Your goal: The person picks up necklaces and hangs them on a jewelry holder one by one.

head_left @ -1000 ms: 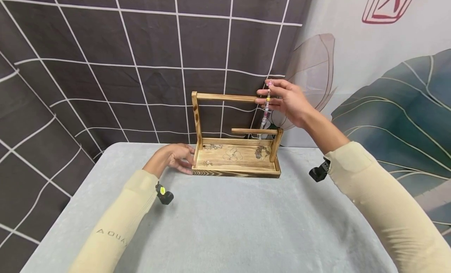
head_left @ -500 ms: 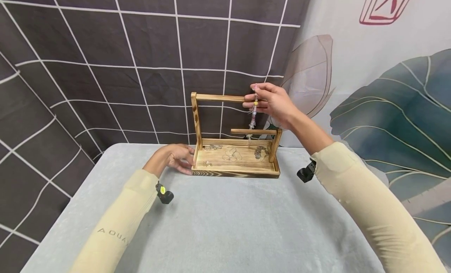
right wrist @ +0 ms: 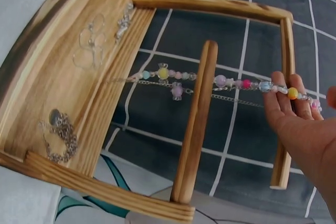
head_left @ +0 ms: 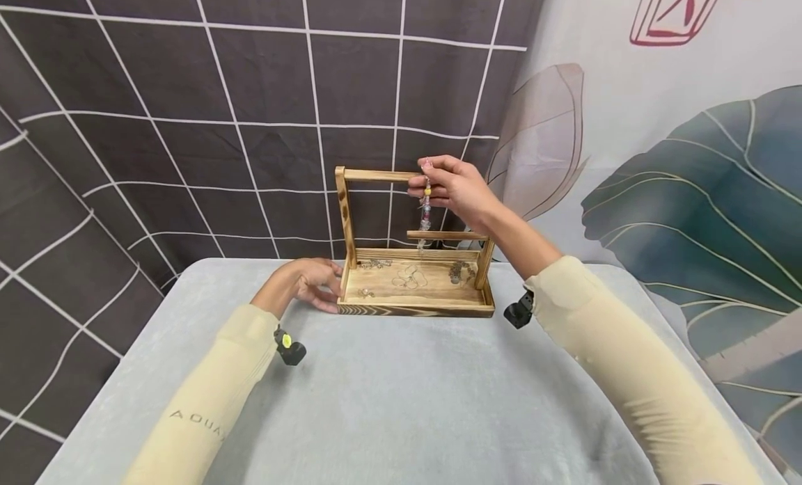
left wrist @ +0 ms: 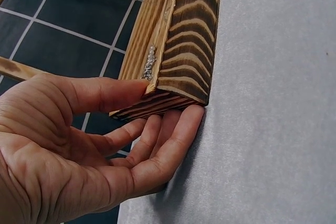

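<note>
My right hand (head_left: 466,189) holds the top of a beaded necklace (head_left: 426,213), its pastel beads draped across the fingers beside the upper bar (head_left: 379,175) of a wooden jewelry stand (head_left: 413,311). From there the strand hangs toward the tray; a silver chain runs alongside the beads (right wrist: 245,84) in the right wrist view. The stand's short lower bar (right wrist: 195,124) hides part of the strand there. At the stand's left end my left hand (head_left: 316,283) grips the tray: the thumb rests on the rim, and the fingers touch the end wall near its bottom edge (left wrist: 184,98).
Inside the tray lie a clump of silver chain (right wrist: 62,140) at the right, thin wire-like loops (right wrist: 90,45) in the middle, and small silver pieces (head_left: 374,264) at the left. A grey cloth (head_left: 401,387) covers the table. Behind hangs a dark gridded curtain (head_left: 263,67).
My right hand has moved left along the upper bar with the necklace, and slightly down. The left hand keeps its hold on the tray's left end.
</note>
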A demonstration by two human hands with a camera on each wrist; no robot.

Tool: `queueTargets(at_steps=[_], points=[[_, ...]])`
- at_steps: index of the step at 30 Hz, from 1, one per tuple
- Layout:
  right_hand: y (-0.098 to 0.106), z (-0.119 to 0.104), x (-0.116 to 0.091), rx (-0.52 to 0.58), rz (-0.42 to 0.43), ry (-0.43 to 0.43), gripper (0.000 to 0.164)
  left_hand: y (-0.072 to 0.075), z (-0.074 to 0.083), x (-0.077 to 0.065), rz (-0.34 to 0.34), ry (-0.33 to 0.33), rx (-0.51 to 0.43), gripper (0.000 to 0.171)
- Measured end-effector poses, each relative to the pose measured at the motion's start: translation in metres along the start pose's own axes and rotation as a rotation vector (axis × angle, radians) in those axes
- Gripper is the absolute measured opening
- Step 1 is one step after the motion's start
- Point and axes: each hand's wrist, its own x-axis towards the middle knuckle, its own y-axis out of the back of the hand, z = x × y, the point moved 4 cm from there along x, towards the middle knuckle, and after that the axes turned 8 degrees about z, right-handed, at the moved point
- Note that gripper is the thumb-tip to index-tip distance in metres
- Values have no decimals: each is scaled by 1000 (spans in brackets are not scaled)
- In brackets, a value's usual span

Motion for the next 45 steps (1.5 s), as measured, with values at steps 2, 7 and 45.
queueTargets(at_steps=[2,7,45], points=[[-4,2,1,-14,-7,-2,46,0,0,0,-5,-5,2,53],[-15,6,3,-32,-27,-8,48,-1,-1,-1,-24,-19,10,55],[-88,12,11,-34,-129,16,48,-1,-1,-3,-19,-18,21,64]])
